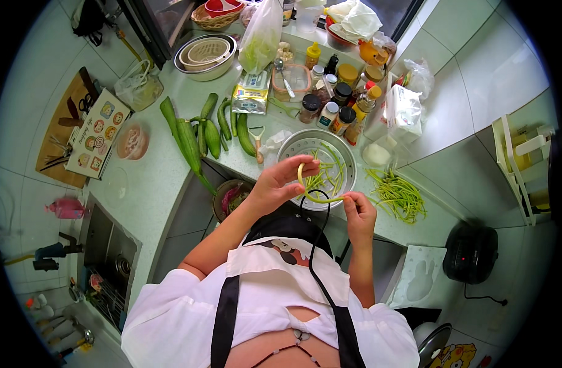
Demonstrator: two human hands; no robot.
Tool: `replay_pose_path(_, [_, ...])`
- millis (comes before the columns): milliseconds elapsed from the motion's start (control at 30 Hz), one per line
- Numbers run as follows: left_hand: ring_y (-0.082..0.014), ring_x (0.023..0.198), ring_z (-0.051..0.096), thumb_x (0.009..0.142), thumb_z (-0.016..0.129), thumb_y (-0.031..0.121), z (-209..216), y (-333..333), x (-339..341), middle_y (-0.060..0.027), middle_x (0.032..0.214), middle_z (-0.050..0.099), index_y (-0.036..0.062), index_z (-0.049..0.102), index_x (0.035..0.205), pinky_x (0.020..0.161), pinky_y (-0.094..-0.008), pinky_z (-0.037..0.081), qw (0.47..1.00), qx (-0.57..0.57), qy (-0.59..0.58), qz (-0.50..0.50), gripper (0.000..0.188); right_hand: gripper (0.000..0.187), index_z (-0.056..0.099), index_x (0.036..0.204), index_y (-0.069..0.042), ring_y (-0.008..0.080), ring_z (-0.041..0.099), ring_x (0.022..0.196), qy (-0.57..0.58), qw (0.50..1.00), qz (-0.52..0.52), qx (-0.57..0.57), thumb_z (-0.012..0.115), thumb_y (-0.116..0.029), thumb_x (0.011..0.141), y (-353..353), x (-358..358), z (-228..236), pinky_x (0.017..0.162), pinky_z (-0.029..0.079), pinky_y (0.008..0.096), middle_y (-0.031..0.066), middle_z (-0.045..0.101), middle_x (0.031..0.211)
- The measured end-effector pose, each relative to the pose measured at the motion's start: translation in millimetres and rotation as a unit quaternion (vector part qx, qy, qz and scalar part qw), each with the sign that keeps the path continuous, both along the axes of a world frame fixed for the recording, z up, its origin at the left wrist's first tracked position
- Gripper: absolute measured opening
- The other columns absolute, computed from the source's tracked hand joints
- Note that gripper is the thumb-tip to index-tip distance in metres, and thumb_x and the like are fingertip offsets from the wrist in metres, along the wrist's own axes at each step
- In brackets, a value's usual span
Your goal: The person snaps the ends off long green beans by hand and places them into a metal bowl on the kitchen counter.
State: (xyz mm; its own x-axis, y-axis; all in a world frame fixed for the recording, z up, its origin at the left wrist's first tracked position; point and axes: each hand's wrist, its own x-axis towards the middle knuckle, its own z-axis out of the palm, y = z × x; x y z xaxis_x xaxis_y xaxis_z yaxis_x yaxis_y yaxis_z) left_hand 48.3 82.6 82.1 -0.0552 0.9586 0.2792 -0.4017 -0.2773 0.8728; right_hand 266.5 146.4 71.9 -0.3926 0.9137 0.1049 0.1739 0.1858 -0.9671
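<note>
A slender, curved yellow-green bean (318,199) bends between my two hands, over the near rim of a round metal colander (282,149). My left hand (279,183) has one end of it between thumb and fingers. At the other end, my right hand (359,214) pinches it between thumb and forefinger. Short pieces of green bean (331,172) lie in the colander, partly hidden by my left hand. To the right of the colander, a heap of whole green beans (400,197) rests on the counter.
Left of the colander lie a peeler (257,145) and several green gourds (188,144). Bottles and jars (342,94) crowd the back. Below the counter edge stands a bin (219,202) with scraps. A sink (97,230) is far left, a black appliance (471,251) right.
</note>
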Motion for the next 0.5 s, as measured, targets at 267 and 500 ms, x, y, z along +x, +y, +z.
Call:
replay_pose_path(267, [-0.0257,0.117,0.051,0.091,0.055,0.015,-3.1,1.1,3.4,-0.0167,0.124,0.053,-0.005,0.042,0.125,0.102,-0.0376,0.039,0.999,-0.014,-0.027,-0.011,0.041,0.018,0.062,0.086,0.001,0.0076,0.043,0.058,-0.043,0.998,-0.023,0.03,0.063,-0.017,0.087,3.1,1.2,2.1,0.053,0.035,0.022,0.0015,0.054,0.071])
replay_pose_path(500, [-0.0151,0.096,0.06,0.09,0.055,0.007,-5.8,1.6,-3.5,-0.0092,0.1,0.065,-0.0024,0.061,0.103,0.088,-0.0284,0.047,0.986,-0.05,0.118,0.109,0.017,0.017,0.062,0.086,0.0,0.0089,0.045,0.058,-0.065,0.995,-0.022,0.07,0.064,-0.017,0.086,3.4,-0.9,3.3,0.053,0.036,0.023,0.0031,0.054,0.07])
